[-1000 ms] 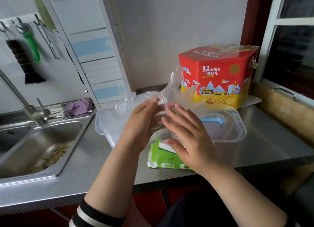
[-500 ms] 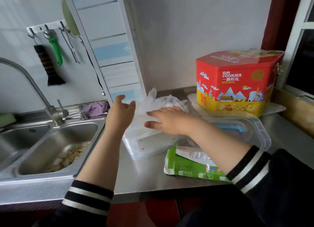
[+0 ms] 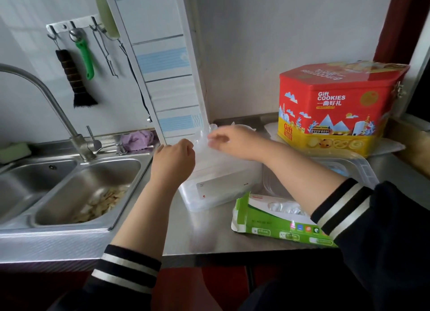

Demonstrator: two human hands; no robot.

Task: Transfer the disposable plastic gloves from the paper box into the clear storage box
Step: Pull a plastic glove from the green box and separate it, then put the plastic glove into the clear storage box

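Both hands are over the clear storage box (image 3: 216, 189), which sits on the steel counter (image 3: 209, 231) just right of the sink (image 3: 76, 187) and against the tiled pillar (image 3: 162, 78). The right hand (image 3: 232, 139) reaches across from the right and lies palm down on the crumpled plastic gloves (image 3: 209, 145) heaped in the far part of the box, its fingers loosely bent onto the film; whether they pinch it or merely press on it I cannot tell. The left hand (image 3: 173, 160) is at the left rim of the box, fingers curled in toward the thumb beside the film, and the blur hides whether any of it is caught between them. The green and white paper box (image 3: 274, 222) lies on its side near the counter's front edge, right of the storage box, with more folded gloves showing through its torn opening. The clear lid (image 3: 358, 169) with a blue tab lies flat behind the right forearm. A red and yellow cookie tin (image 3: 335, 106) stands at the far right, near the wall. Food scraps lie in the sink basin.
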